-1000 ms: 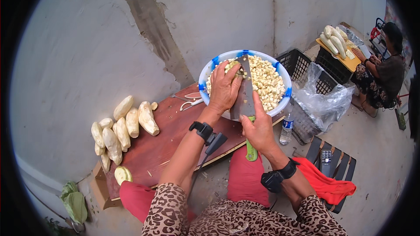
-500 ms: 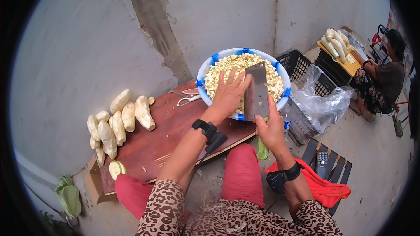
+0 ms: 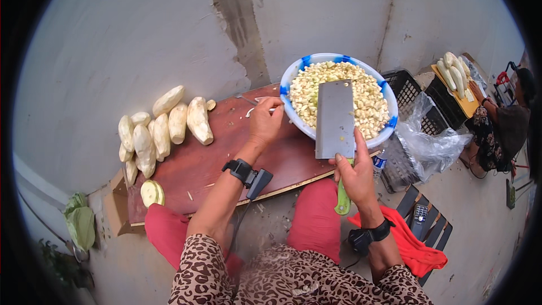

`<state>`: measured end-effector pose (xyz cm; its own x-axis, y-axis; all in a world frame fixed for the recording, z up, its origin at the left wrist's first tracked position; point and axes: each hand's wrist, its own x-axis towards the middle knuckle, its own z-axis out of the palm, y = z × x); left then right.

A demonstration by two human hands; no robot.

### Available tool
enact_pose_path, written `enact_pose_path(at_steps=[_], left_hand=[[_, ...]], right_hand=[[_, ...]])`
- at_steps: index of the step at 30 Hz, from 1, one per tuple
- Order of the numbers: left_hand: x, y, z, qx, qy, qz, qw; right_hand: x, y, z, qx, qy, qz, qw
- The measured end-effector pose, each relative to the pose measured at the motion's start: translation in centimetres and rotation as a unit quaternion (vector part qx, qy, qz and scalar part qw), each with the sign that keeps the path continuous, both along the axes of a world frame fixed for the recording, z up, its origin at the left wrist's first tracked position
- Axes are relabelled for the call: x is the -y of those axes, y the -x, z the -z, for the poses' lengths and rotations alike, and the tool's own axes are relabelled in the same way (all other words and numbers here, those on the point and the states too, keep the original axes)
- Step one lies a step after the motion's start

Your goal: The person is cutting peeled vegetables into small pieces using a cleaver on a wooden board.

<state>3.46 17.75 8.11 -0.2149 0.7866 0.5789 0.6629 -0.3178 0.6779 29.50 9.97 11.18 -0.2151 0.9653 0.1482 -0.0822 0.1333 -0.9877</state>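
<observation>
Gripping a cleaver point(image 3: 335, 118) by its green handle, the right hand point(image 3: 357, 181) is right of centre in the head view, fingers wrapped round the handle and the index finger stretched up beside the blade. The blade stands in front of a blue-and-white bowl point(image 3: 392, 101), at upper right of centre, covering part of the cut pieces point(image 3: 370, 104) inside.

The left hand point(image 3: 265, 124), near the centre of the frame, is by the bowl's left side and next to a white peeler point(image 3: 250, 113). Its fingers are bent; I cannot tell whether they grasp anything or touch the rim.

Much of the cutting seems done: small pale cubes fill the bowl nearly to the rim. Left whole are the peeled vegetables point(image 3: 144, 147) heaped at the left of the frame on the red-brown table point(image 3: 186, 172), pale and apparently uncut. A thick round slice point(image 3: 149, 193) lies below them near the table's edge, not diced.

At the upper right, another person point(image 3: 505, 118) sits by a yellow board point(image 3: 467, 104) with more peeled vegetables on it.
</observation>
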Motion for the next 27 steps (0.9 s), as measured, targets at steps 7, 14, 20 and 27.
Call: enact_pose_path(at_steps=[7, 14, 20, 27], left_hand=[[7.4, 8.0, 1.9, 0.250, 0.111, -0.101, 0.957], [20.2, 18.5, 3.4, -0.021, 0.167, -0.318, 0.933], [29.7, 27.6, 3.4, -0.058, 0.321, -0.451, 0.830], [34.0, 30.4, 5.1, 0.027, 0.438, -0.553, 0.708]], right_hand=[[3.4, 5.1, 2.8, 0.017, 0.071, -0.175, 0.982], [5.3, 9.5, 7.2, 0.036, 0.083, -0.243, 0.966], [5.1, 11.5, 9.9, 0.052, 0.095, -0.255, 0.961], [5.0, 13.1, 12.1, 0.056, 0.083, -0.243, 0.965]])
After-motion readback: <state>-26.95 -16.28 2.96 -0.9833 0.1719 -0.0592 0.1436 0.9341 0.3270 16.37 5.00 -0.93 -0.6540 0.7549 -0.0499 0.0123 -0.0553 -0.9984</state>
